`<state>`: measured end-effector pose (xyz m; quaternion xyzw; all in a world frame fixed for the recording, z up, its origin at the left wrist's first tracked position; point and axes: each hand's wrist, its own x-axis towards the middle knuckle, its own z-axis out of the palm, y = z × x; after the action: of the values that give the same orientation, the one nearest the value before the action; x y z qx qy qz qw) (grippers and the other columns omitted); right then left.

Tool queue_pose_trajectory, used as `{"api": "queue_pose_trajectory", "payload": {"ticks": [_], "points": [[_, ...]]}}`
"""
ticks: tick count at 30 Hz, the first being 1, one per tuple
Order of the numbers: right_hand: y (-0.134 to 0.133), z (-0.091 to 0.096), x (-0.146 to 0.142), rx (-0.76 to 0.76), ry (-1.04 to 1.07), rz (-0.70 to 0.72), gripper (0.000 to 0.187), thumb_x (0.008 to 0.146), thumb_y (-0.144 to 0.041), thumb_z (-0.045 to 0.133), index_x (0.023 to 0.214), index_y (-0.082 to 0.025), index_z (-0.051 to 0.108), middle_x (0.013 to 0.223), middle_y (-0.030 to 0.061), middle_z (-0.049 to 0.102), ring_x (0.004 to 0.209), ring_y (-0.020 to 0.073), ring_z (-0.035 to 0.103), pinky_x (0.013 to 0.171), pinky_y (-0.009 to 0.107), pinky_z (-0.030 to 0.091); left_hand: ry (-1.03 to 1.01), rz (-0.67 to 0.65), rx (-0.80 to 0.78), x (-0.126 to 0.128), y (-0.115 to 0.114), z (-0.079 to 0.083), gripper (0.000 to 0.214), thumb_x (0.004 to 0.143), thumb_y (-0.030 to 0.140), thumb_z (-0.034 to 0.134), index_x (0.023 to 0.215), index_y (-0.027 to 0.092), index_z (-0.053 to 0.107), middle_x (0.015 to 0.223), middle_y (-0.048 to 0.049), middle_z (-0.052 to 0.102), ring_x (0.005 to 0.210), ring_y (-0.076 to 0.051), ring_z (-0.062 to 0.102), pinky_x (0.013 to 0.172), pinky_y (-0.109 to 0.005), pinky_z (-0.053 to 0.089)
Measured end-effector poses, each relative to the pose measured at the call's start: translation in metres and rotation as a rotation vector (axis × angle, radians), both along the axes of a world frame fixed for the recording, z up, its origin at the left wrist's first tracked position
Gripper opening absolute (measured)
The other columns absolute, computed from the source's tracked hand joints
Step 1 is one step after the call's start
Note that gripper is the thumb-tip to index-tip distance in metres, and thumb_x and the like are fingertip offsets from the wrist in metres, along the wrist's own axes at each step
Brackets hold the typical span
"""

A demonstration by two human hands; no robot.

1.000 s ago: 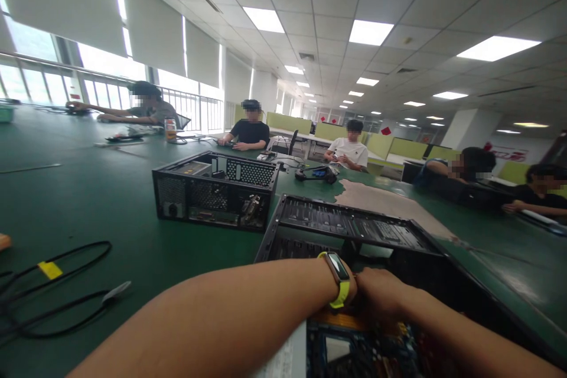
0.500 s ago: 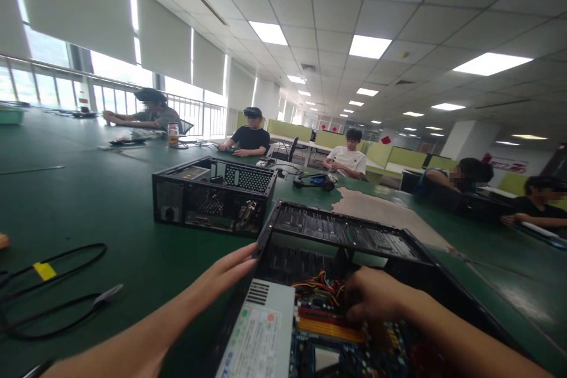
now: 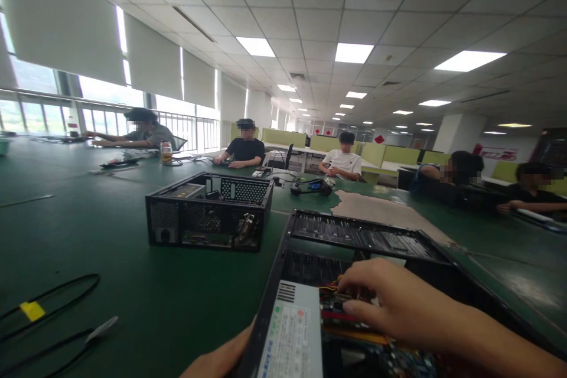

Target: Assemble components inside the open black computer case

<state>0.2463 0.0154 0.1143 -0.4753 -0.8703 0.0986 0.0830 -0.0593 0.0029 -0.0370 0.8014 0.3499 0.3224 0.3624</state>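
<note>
Right hand (image 3: 376, 298) is inside open computer case (image 3: 361, 237), fingers curled near coloured wires (image 3: 328, 289); grip unclear. Left hand (image 3: 224, 359) rests along case's outer side; fingers hidden, can't tell grip.

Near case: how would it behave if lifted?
Likely stiff: the near case has straight, panel-like walls. Probably heavier on its left, where the boxy power supply sits, so it may tip that way. The wires inside would likely flop, being thin and curved.
</note>
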Motion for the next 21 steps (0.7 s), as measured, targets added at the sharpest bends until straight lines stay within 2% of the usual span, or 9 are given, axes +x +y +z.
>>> {"api": "queue_pose_trajectory", "payload": {"ticks": [3,6,9,12,14,16,17,19,21], "points": [[-0.026,0.004,-0.025,0.150,0.027,0.053,0.024,0.085,-0.037,0.058,0.104,-0.027,0.067,0.107,0.0019,0.066,0.098,0.0208,0.058,0.087,0.034,0.047,-0.011,-0.092,-0.032,0.027,0.011,0.007,0.082,0.075,0.058,0.063,0.146,0.032,0.030,0.150,-0.0031,0.036,0.135,-0.032,0.037,0.113,-0.045,0.030],[-0.035,-0.010,-0.055,0.180,-0.208,0.151,0.034,0.083,-0.043,0.060,0.108,-0.021,0.068,0.122,0.0102,0.062,0.114,0.0318,0.053,0.099,0.046,0.045,0.138,-0.147,0.040,0.070,0.023,0.012,0.077,0.073,0.049,0.066,0.142,0.029,0.037,0.144,-0.0055,0.045,0.130,-0.031,0.043,0.112,-0.041,0.032],[-0.024,-0.035,-0.056,0.138,-0.494,0.032,0.052,0.090,-0.045,0.049,0.131,-0.014,0.056,0.140,0.0162,0.044,0.131,0.0380,0.037,0.108,0.053,0.036,0.356,-0.151,0.073,0.130,0.044,0.012,0.055,0.080,0.039,0.054,0.132,0.021,0.051,0.134,-0.0127,0.055,0.122,-0.034,0.050,0.107,-0.044,0.039],[-0.004,-0.058,-0.010,0.199,-0.759,-0.309,0.053,0.091,-0.035,0.045,0.137,-0.010,0.049,0.144,0.0176,0.035,0.136,0.0404,0.026,0.111,0.060,0.026,0.419,-0.227,0.157,0.203,0.066,0.011,0.060,0.080,0.043,0.052,0.136,0.022,0.044,0.136,-0.0138,0.052,0.120,-0.035,0.052,0.101,-0.048,0.043],[0.009,-0.069,0.039,0.285,-0.844,-0.478,0.045,0.090,-0.026,0.043,0.130,-0.012,0.057,0.144,0.0160,0.037,0.130,0.0417,0.037,0.103,0.060,0.036,0.367,-0.264,0.223,0.248,0.075,0.009,0.080,0.074,0.055,0.057,0.143,0.025,0.030,0.143,-0.0113,0.045,0.123,-0.033,0.049,0.100,-0.047,0.044],[0.017,-0.078,0.091,0.346,-0.856,-0.549,0.045,0.091,-0.020,0.034,0.129,-0.015,0.058,0.148,0.0100,0.033,0.122,0.0377,0.047,0.086,0.052,0.051,0.333,-0.256,0.269,0.280,0.078,0.006,0.095,0.070,0.067,0.056,0.146,0.023,0.022,0.146,-0.0124,0.040,0.127,-0.034,0.043,0.101,-0.050,0.041],[0.019,-0.082,0.115,0.366,-0.851,-0.559,0.047,0.091,-0.017,0.030,0.130,-0.016,0.057,0.150,0.0068,0.030,0.120,0.0348,0.049,0.080,0.047,0.054,0.359,-0.260,0.312,0.289,0.079,0.004,0.097,0.069,0.070,0.055,0.146,0.020,0.022,0.147,-0.0145,0.038,0.130,-0.036,0.040,0.103,-0.053,0.039],[0.023,-0.090,0.158,0.401,-0.831,-0.558,0.050,0.090,-0.017,0.027,0.133,-0.017,0.054,0.151,0.0032,0.028,0.120,0.0307,0.050,0.084,0.045,0.054,0.451,-0.277,0.474,0.291,0.081,0.001,0.096,0.072,0.070,0.053,0.144,0.013,0.026,0.150,-0.0184,0.030,0.137,-0.038,0.027,0.108,-0.056,0.029],[0.027,-0.098,0.196,0.447,-0.753,-0.528,0.049,0.090,-0.020,0.029,0.129,-0.018,0.058,0.150,0.0035,0.031,0.122,0.0296,0.048,0.097,0.046,0.047,0.539,-0.252,0.667,0.268,0.091,0.002,0.091,0.076,0.066,0.053,0.143,0.009,0.029,0.153,-0.0195,0.024,0.141,-0.037,0.017,0.112,-0.056,0.019]]}}
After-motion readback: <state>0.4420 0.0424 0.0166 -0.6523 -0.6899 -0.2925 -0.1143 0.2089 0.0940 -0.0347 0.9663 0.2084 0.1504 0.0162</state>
